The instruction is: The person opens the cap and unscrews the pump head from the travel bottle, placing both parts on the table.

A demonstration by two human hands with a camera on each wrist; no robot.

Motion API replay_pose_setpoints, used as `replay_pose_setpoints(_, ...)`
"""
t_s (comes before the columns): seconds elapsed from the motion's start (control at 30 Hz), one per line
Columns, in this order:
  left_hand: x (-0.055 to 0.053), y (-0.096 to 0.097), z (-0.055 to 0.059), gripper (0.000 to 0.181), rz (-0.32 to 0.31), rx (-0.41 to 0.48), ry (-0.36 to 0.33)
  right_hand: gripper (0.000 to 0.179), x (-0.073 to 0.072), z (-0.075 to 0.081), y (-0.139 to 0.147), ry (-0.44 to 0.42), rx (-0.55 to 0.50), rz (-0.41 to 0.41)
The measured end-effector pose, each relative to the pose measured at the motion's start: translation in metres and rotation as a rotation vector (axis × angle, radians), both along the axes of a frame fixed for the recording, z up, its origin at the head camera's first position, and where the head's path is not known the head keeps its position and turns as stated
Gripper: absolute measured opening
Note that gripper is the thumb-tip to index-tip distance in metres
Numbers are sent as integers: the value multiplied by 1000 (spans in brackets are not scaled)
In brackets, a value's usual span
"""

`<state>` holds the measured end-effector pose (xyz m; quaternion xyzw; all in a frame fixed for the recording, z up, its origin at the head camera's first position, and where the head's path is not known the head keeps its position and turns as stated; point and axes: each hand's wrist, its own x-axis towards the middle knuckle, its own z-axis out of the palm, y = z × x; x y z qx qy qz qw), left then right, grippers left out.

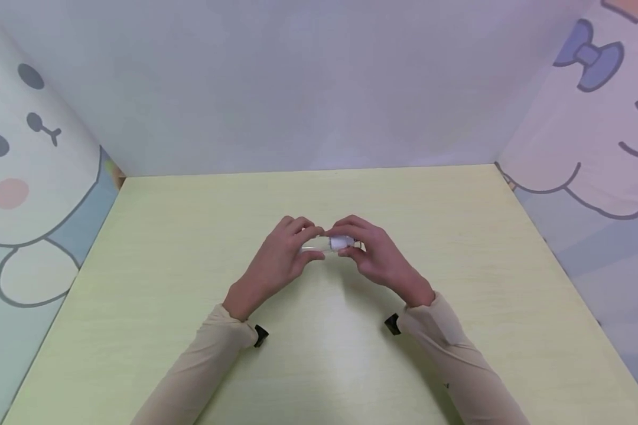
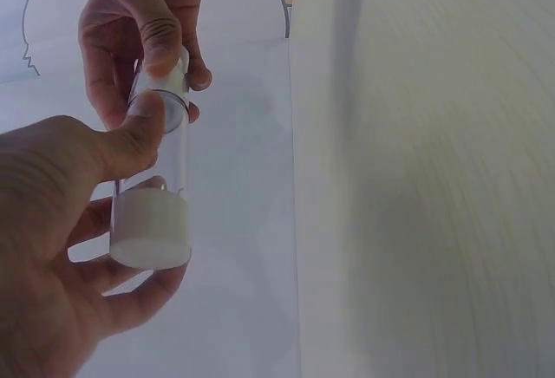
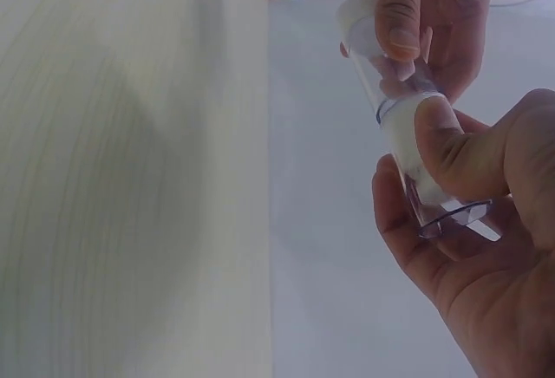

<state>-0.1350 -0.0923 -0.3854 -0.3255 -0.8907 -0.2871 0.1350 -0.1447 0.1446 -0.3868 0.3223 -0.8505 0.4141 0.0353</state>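
A slim clear bottle [image 1: 318, 244] is held sideways above the table between both hands. Its white end [image 2: 150, 231] sits inside the clear wall, as the left wrist view shows. Toward the other end comes a white collar [image 3: 402, 140], then a clear cap [image 3: 444, 222] with an open-looking rim. My left hand [image 1: 282, 251] grips the body, thumb on the near side and fingers behind. My right hand [image 1: 376, 252] pinches the white collar and clear end between thumb and fingers. The two hands nearly meet at the middle, and fingers hide part of the bottle.
Beneath the hands lies a pale wood-grain table [image 1: 165, 283], with their shadows on it. A plain light wall [image 1: 319, 88] rises behind its far edge. Panels with cartoon figures flank both sides. A small black piece [image 1: 261, 336] shows at the left cuff, another [image 1: 393, 324] at the right.
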Motion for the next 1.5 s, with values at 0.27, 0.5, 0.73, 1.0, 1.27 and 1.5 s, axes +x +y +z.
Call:
replay_pose_setpoints(0.27, -2, -3, -1, 36, 19, 60, -10, 42, 1, 0, 0, 29, -13, 4)
replay_pose_setpoints(0.5, 0, -2, -2, 34, 28, 43, -37, 39, 3, -2, 1, -45, -44, 5)
replay_pose_setpoints(0.73, 2, -3, -3, 33, 37, 28, -68, 39, 4, -2, 3, -107, -81, 11)
replay_pose_setpoints(1.0, 3, -5, -6, 35, 48, 4, -81, 40, 3, -4, 3, -105, -93, 46)
replay_pose_setpoints(1.27, 5, -7, -10, 37, 78, -17, -130, 40, 2, -4, 6, -96, -103, 57)
replay_pose_setpoints(1.5, 5, -8, -13, 36, 91, -22, -139, 38, 0, -2, 12, -86, -103, 71)
